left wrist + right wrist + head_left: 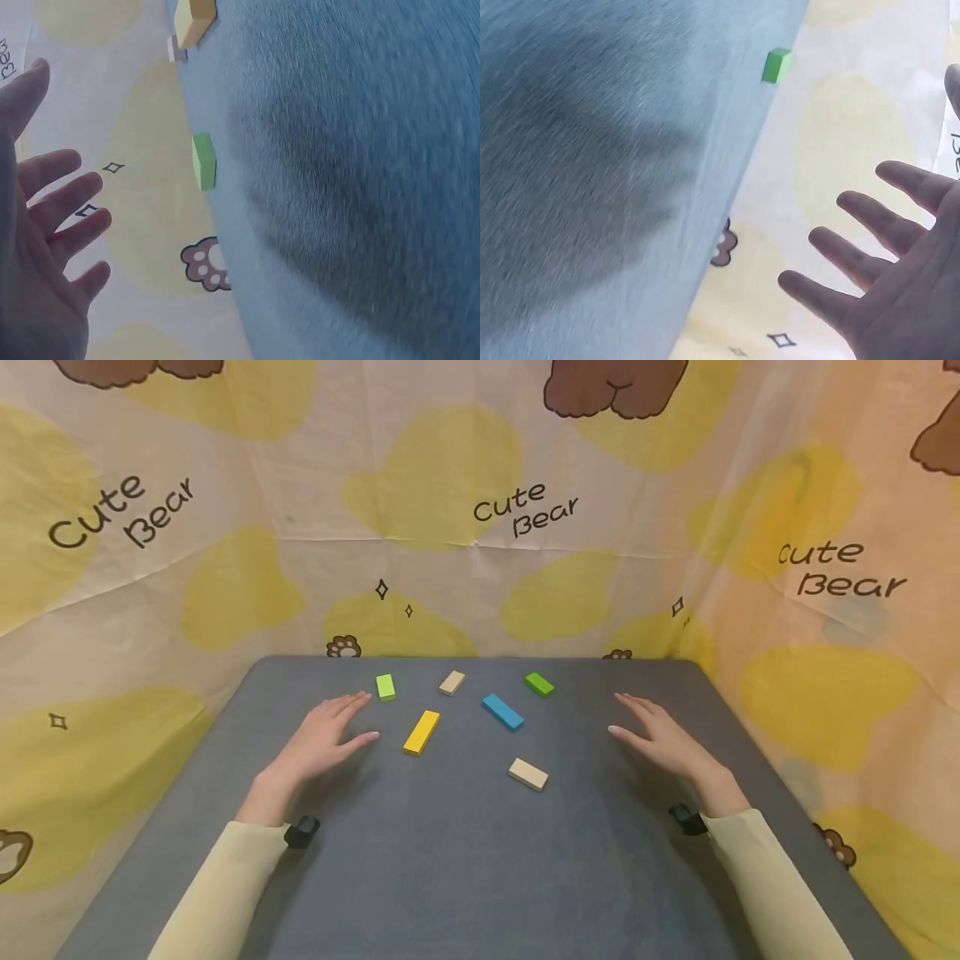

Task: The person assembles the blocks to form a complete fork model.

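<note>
Both hands hover over the blue-grey table, fingers extended and nothing held. My left hand is nearest the light green block and the long yellow block, which lie just beyond and to the right of its fingertips. My right hand is raised at the right side, apart from every block; the dark green block and the blue block lie to its left. One beige block lies at the back, and another beige block sits closer to the front. In the right wrist view the fingers are spread.
The table ends at a patterned cloth hung behind it and along the sides. A dark wrist camera is strapped at the left cuff, and another wrist camera at the right cuff. Shadows fall beneath both hands.
</note>
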Motion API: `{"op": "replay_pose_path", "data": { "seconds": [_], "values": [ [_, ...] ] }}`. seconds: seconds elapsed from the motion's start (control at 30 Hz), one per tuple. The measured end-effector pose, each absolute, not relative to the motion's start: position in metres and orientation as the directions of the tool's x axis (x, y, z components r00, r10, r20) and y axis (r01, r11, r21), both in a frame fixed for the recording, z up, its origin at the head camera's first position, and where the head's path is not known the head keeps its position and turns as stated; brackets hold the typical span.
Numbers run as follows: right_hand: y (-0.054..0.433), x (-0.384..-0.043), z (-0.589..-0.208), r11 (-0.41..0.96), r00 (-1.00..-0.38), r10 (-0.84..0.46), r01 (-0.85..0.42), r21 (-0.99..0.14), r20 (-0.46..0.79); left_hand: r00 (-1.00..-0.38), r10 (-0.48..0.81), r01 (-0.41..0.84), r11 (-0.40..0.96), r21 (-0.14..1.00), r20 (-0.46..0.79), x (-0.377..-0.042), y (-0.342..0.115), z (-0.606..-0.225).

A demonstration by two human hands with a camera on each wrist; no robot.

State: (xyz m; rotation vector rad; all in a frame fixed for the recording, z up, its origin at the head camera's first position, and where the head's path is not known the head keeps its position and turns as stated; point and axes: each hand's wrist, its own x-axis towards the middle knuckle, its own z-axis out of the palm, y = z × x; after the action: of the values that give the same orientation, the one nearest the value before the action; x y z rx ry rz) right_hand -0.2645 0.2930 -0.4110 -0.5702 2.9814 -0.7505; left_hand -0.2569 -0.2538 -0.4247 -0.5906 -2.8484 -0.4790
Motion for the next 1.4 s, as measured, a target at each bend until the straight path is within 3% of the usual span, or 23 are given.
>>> {"op": "replay_pose_path", "data": {
  "seconds": [0.23,0.67,1.4],
  "values": [
    [0.273,-0.277,-0.412,0.786,-0.913,-0.381,-0.403,-0.469,0.147,-0.922,0.296,0.378,0.829,0.412,0.25,-0.26,-0.247,-0.428],
    [0.24,-0.305,-0.418,0.73,-0.884,-0.419,-0.463,-0.503,0.207,-0.94,0.244,0.336,0.777,0.532,0.238,-0.272,-0.238,-0.44],
    [0.2,-0.339,-0.435,0.639,-0.862,-0.467,-0.482,-0.6,0.196,-0.946,0.245,0.325,0.716,0.618,0.213,-0.286,-0.218,-0.459]
  ]
}}
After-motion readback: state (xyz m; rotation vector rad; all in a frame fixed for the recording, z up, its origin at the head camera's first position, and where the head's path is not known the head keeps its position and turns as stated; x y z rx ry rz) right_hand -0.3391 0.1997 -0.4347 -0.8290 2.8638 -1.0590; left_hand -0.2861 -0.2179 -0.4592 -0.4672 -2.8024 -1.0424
